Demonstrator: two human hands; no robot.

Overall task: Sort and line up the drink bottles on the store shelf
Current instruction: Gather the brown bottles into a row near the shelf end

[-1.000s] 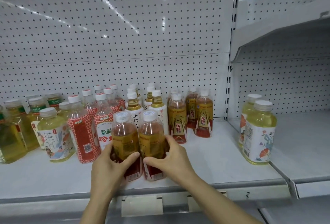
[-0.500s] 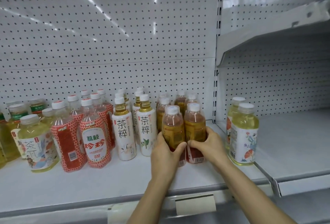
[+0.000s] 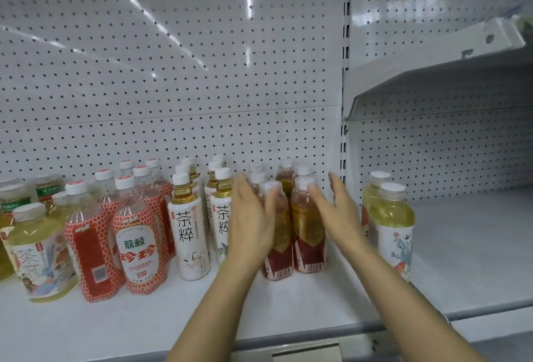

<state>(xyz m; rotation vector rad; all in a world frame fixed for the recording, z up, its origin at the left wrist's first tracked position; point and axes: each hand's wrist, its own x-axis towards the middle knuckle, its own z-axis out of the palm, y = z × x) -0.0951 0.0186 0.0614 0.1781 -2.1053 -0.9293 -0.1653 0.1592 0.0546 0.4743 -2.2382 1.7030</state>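
One head-worn wide-angle view faces the pegboard-backed shelf (image 3: 288,304) straight on, close, looking slightly downward; forearms enter from the bottom edge.

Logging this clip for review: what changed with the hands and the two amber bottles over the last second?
Both hands carried the two amber bottles right, from in front of the white-label bottles to the front of the matching amber rows. The left hand and right hand have since opened, fingers spread; contact is blurred. The red bottles and the yellow bottles past the divider stayed put.
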